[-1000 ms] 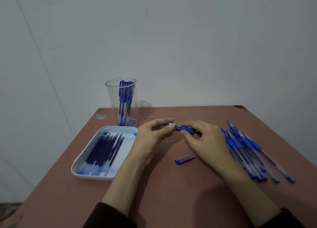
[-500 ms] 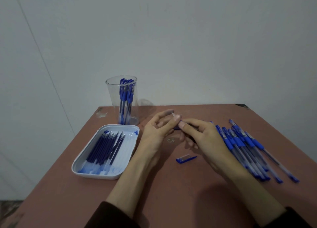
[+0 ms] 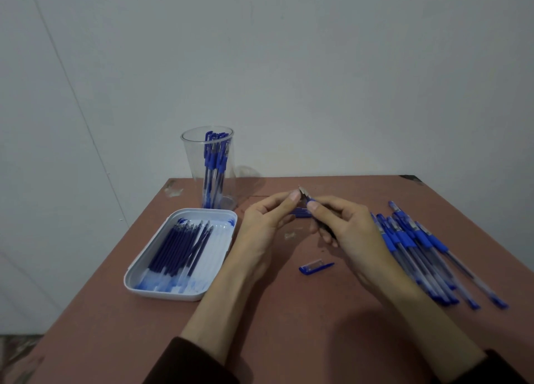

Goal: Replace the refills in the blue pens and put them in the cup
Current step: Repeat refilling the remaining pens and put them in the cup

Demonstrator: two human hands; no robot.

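Above the table's middle, my right hand (image 3: 344,227) grips a blue pen (image 3: 310,201) with its metal tip pointing up and to the left. My left hand (image 3: 267,221) pinches that tip end between thumb and forefinger. Most of the pen's barrel is hidden inside my right hand. A loose blue cap (image 3: 316,267) lies on the table below my hands. A clear cup (image 3: 212,168) with several blue pens stands at the back left. Several blue pens (image 3: 416,247) lie in a heap at the right.
A white tray (image 3: 161,285) holding several dark blue refills sits at the left, in front of the cup. A small blue part (image 3: 302,212) lies on the brown table (image 3: 289,326) behind my hands. The table's left edge runs close beside the tray.
The pen has turned from lying level between my hands to pointing tip-up. My hands rose slightly and drew closer together at the tip.
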